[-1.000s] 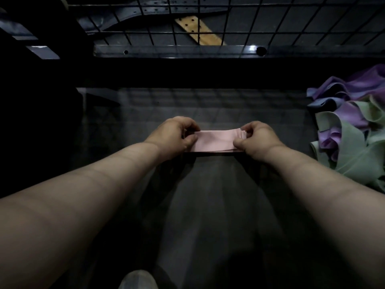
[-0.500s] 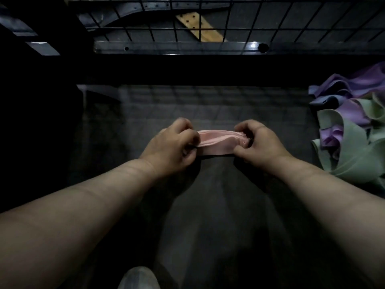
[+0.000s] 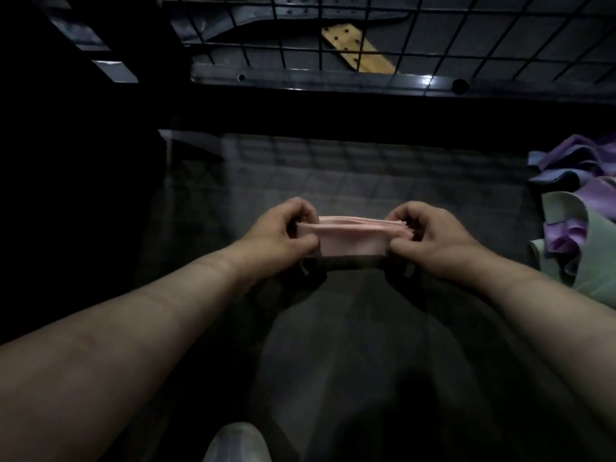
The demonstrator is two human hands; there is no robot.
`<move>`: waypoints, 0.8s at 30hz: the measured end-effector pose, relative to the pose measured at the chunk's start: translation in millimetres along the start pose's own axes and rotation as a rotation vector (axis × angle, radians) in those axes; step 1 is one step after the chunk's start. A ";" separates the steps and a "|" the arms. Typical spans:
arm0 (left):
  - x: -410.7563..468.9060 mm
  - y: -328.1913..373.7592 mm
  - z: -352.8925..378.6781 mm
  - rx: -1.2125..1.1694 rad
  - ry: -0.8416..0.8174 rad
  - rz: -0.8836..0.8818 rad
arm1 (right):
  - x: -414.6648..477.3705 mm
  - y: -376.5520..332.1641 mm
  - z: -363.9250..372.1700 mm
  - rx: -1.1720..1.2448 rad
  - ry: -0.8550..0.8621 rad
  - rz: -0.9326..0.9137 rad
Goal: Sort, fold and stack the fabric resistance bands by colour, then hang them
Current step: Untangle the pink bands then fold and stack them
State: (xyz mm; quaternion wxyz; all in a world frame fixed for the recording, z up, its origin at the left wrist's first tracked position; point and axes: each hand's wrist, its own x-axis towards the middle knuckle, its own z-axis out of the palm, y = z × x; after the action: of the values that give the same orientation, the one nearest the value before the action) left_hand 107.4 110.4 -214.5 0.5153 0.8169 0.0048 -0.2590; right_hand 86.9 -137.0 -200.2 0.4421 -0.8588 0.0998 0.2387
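**While pinched at both ends, pink stack liable to splay**

Where gripped, clamped firmly: left hand (image 3: 283,235) curled round one end, right hand (image 3: 433,241) round the other end of folded pink bands (image 3: 353,240), centre of frame, held over dark surface (image 3: 333,168). Layered edges fanned at right end; judged likely to slide apart if either pinch loosens. Purple and green bands (image 3: 583,235) heaped loose at right edge, unsorted. No bin or tray discernible. Wire grid (image 3: 433,28) across top of frame, no band seen on it.
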 end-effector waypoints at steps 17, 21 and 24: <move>46.7 -29.9 -121.2 0.269 0.442 -0.337 | 105.0 -129.3 107.0 0.073 -0.039 0.227; 50.5 -32.3 -120.9 0.609 0.399 -0.296 | 100.8 -131.0 111.8 -0.175 -0.003 0.189; 43.2 -41.0 -125.2 0.642 0.329 -0.176 | 98.3 -127.7 111.4 -0.357 0.023 0.129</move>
State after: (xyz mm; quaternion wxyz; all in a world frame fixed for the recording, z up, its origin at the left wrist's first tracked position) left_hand 185.9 224.1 -225.5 0.2010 0.9641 0.0765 -0.1559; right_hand 185.0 32.0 -213.5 0.2653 -0.9181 0.1158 0.2707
